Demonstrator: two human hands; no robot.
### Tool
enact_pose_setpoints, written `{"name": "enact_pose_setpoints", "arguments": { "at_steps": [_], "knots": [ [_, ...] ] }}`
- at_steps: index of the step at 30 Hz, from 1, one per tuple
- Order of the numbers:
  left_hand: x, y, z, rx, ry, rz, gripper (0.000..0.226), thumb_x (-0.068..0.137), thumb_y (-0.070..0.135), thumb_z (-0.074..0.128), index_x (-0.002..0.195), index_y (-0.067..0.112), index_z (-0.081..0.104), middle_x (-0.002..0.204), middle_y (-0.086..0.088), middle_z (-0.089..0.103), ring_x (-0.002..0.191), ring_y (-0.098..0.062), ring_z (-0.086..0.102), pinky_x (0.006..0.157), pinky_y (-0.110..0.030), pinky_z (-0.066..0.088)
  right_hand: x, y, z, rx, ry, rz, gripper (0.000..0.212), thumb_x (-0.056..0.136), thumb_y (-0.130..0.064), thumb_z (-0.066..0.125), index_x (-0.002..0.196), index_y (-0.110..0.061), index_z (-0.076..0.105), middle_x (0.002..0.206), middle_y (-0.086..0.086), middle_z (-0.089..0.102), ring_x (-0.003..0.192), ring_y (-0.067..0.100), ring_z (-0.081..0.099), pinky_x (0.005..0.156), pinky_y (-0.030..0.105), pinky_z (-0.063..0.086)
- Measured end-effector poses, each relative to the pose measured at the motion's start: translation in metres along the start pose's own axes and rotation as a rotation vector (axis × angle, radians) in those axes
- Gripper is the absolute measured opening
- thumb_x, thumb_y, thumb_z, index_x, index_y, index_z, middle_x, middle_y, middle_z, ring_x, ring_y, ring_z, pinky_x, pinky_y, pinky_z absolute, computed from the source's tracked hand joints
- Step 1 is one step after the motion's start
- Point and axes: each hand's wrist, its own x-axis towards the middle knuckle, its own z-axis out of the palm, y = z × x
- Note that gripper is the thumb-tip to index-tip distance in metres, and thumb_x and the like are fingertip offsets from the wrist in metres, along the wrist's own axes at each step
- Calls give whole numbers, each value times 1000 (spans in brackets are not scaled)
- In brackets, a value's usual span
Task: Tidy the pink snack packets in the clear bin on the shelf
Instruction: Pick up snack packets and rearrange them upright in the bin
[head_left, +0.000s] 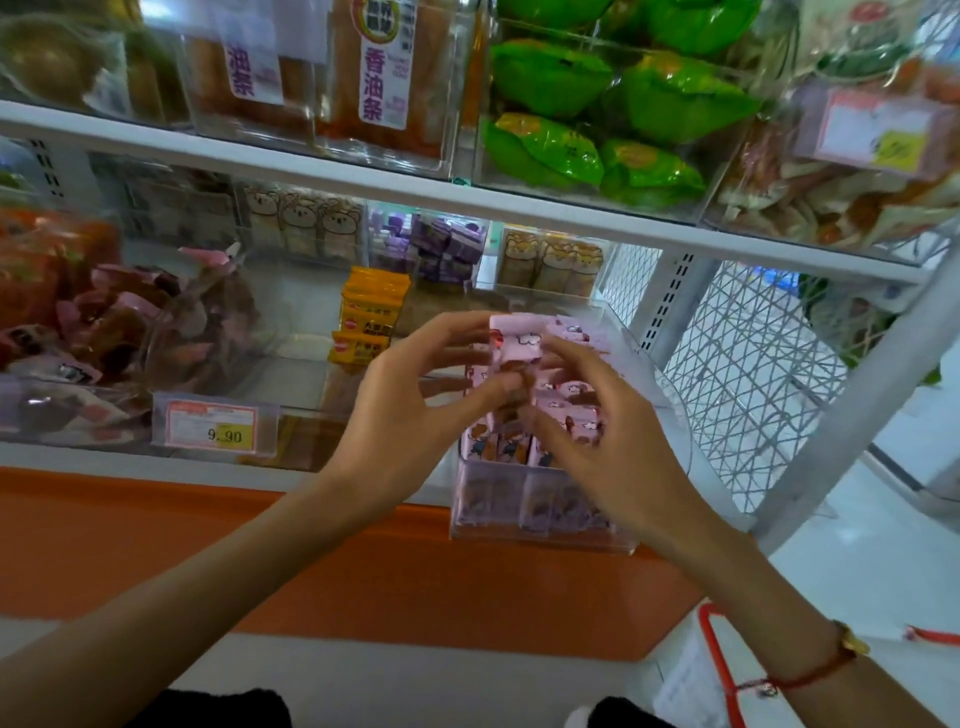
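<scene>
A clear bin (540, 535) stands at the front of the lower shelf and holds several pink snack packets (519, 447) upright in rows. My left hand (410, 410) hovers over the bin and pinches one pink packet (517, 345) between thumb and fingers, lifted above the rows. My right hand (602, 421) reaches in from the right, its curled fingers resting on the packets near the bin's middle. Whether it grips one is hidden by the fingers.
Yellow packets (369, 317) stand just left of the bin. A larger clear bin (119, 332) of pink and brown packets with a 9.90 price tag (213, 423) sits further left. Green bags (608, 104) fill the upper shelf. A white wire mesh panel (753, 374) closes the right.
</scene>
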Motion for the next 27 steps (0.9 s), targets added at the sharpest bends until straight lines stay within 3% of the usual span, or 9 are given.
{"name": "enact_pose_setpoints", "arguments": {
  "at_steps": [2,4,8,10,14,16,18,21,27],
  "knots": [
    [5,-5,-1,-49,121,-24,37,81,26,65,117,27,55,109,16,66,103,1,63,79,-10,50,16,14,-3,3,-11,62,44,90,-37,57,132,-35,43,121,-15,55,109,-4,51,90,15,42],
    [11,-11,-4,-136,261,-61,34,82,20,66,114,20,54,105,15,67,100,-1,65,77,-10,50,45,32,-1,-101,-24,101,36,94,-25,56,129,-24,50,123,-8,56,112,6,52,94,25,42],
    [21,-26,-6,-186,397,-88,31,84,9,67,104,26,51,100,21,66,97,0,65,74,-9,50,115,66,25,-331,-163,137,32,97,-16,45,128,-17,53,133,7,54,118,23,51,96,34,41],
    [23,-32,-8,-132,392,-65,33,85,7,65,104,28,50,101,23,65,98,2,64,74,-8,49,141,79,42,-395,-269,133,32,98,-19,38,128,-15,51,129,13,54,115,28,50,95,40,44],
    [35,-41,-18,-72,357,-14,36,86,1,64,102,29,49,99,28,64,97,6,63,72,-7,49,168,95,65,-491,-385,138,37,99,-29,31,130,-14,45,112,8,55,109,25,48,94,43,40],
    [47,-44,-22,-59,340,-4,34,85,2,65,102,26,49,98,29,64,97,7,63,72,-8,50,175,100,67,-596,-429,149,44,99,-34,29,138,-15,39,139,14,43,129,31,36,105,49,31],
    [64,-49,-23,-56,314,-12,33,84,3,66,104,22,49,98,23,65,95,9,63,71,-8,50,178,101,64,-615,-474,145,49,99,-37,29,145,-19,33,154,13,26,140,33,20,111,50,20],
    [88,-62,-16,-54,257,-57,32,86,1,65,104,22,49,105,13,61,95,2,64,75,-12,51,174,103,56,-589,-502,111,49,100,-35,28,147,-23,28,156,10,21,142,30,16,111,47,20],
    [128,-95,-3,214,138,-84,37,88,17,67,120,14,50,98,25,49,87,5,53,76,-8,45,155,106,47,-635,-566,74,50,102,-37,21,151,-26,16,159,10,14,145,29,11,115,45,13]
  ]
}}
